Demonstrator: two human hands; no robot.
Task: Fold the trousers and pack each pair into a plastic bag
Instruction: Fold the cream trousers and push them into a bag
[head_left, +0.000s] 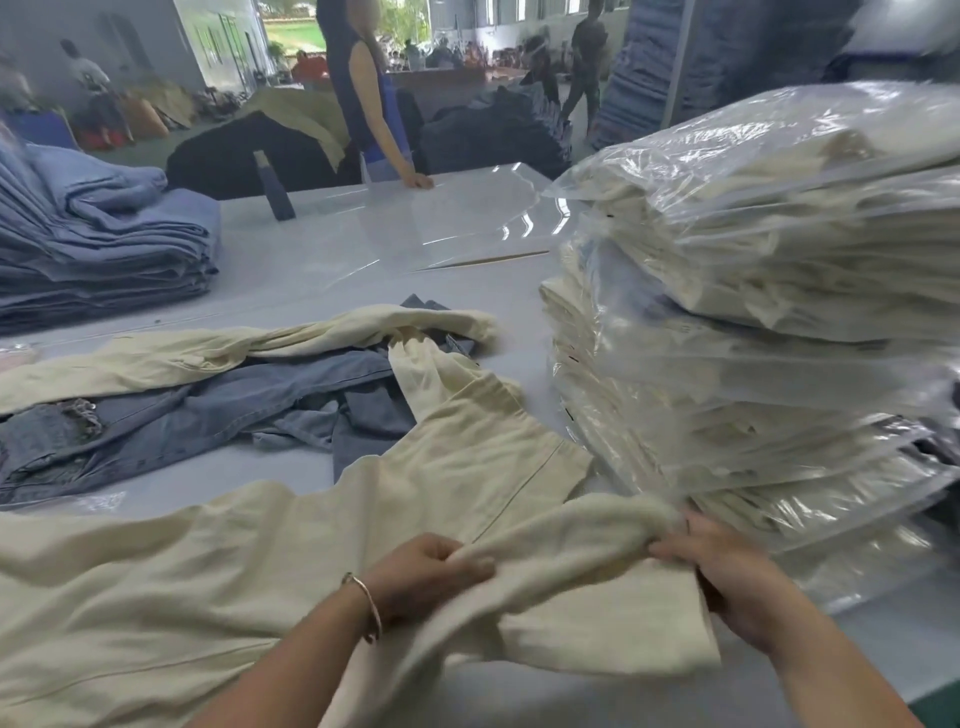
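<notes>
Meanwhile, at a garment worktop (322, 249), a worker handles a pair of cream trousers (260, 561), the landmark for everything else. To the far left of the trousers and beyond them, a stack of folded blue denim (98, 239) sits on the worktop; just behind the trousers lies a loose tangle of blue jeans (208, 410) with another cream pair (218, 348) draped across it.

The cream trousers lie spread across the near edge of the worktop, one end lifted and rolled into a bunched fold. The left hand (421, 577), a bangle (363, 597) at its wrist, is curled tight around the left side of that fold. The right hand (727, 577) pinches the right side of the fold, thumb on top and fingers tucked beneath the cloth.

The cloth looks soft, limp and light, sagging wherever it is not held, so it probably keeps no shape of its own and needs smoothing flat on the worktop at each fold. Seams, waistband and hem seem the firmest places to take hold, with both hands well apart.

Farther back from the trousers, flat clear plastic bags (467, 218) wait, glossy and likely slippery. To the right of the trousers, touching the right hand's side, rises a tall pile of bagged cream trousers (753, 291).
</notes>
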